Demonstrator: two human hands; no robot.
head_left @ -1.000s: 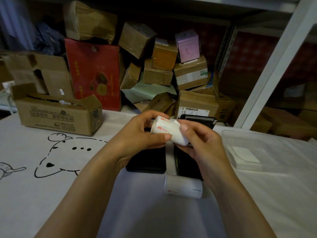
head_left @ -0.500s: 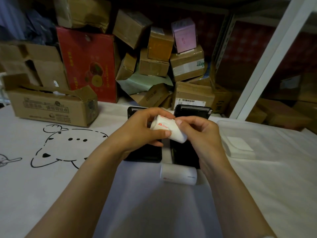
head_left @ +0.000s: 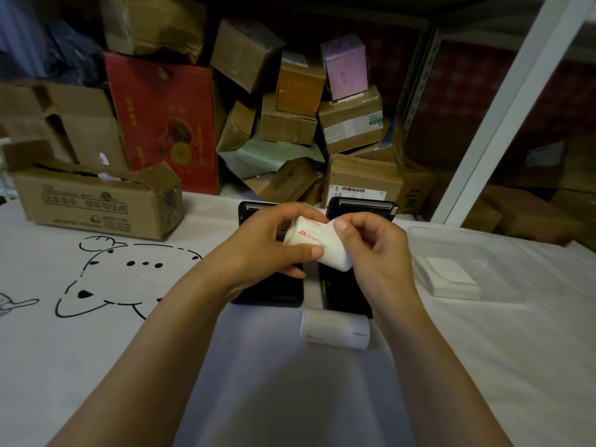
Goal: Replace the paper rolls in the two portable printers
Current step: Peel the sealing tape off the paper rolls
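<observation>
Now, from the head view, your left hand point(head_left: 258, 250) and right hand point(head_left: 380, 256) are both pinching a white paper roll point(head_left: 317, 245) above the two black portable printers point(head_left: 274, 285) on the counter point(head_left: 96, 333); a second roll point(head_left: 335, 329) is lying just before them.

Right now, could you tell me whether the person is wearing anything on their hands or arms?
Nothing shows: the left hand and right hand are bare, without gloves, and no rings, watch or bands are visible. Both forearms are uncovered to the frame's bottom edge, with no sleeve in view.
</observation>
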